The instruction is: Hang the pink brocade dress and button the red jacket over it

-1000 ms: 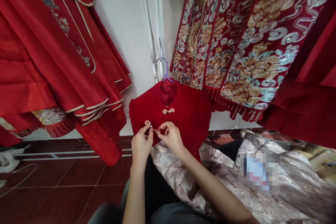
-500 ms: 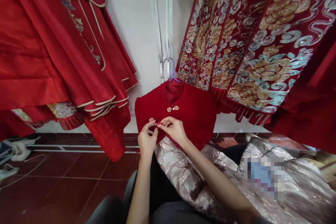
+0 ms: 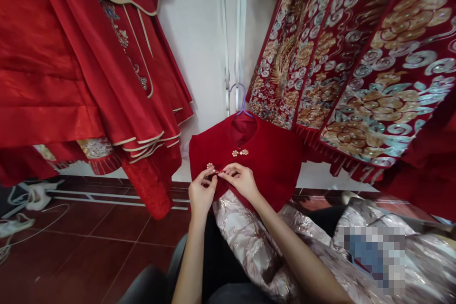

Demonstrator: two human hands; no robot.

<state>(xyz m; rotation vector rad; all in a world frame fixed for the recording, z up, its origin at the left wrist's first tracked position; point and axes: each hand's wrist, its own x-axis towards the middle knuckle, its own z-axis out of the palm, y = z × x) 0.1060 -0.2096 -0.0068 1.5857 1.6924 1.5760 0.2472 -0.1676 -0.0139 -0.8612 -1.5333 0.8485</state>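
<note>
In front of me a dark red velvet garment (image 3: 274, 161) hangs from a purple hanger (image 3: 243, 99). Below its round neckline sits a gold flower-shaped clasp (image 3: 240, 152). A second flower ornament (image 3: 210, 166) shows just above my left fingers. My left hand (image 3: 202, 191) pinches a small red and gold piece of fastening (image 3: 218, 171) on the garment's front. From the other side, the thumb and forefinger of my right hand (image 3: 240, 181) pinch the same fastening. The fingertips nearly meet and partly cover it. Shiny pale brocade fabric (image 3: 245, 232) lies beneath, over my lap.
Red garments with cream piping (image 3: 142, 80) hang at the left. Embroidered red panels with gold flowers (image 3: 356, 85) hang at the right. A white metal rack bar (image 3: 117, 198) runs low above the tiled floor (image 3: 99, 256). White shoes (image 3: 39, 194) stand at the far left.
The whole view has shifted slightly, so things appear a little further right and lower. Both hands keep their pinch on the fastening, with little visible change in the fingers.
</note>
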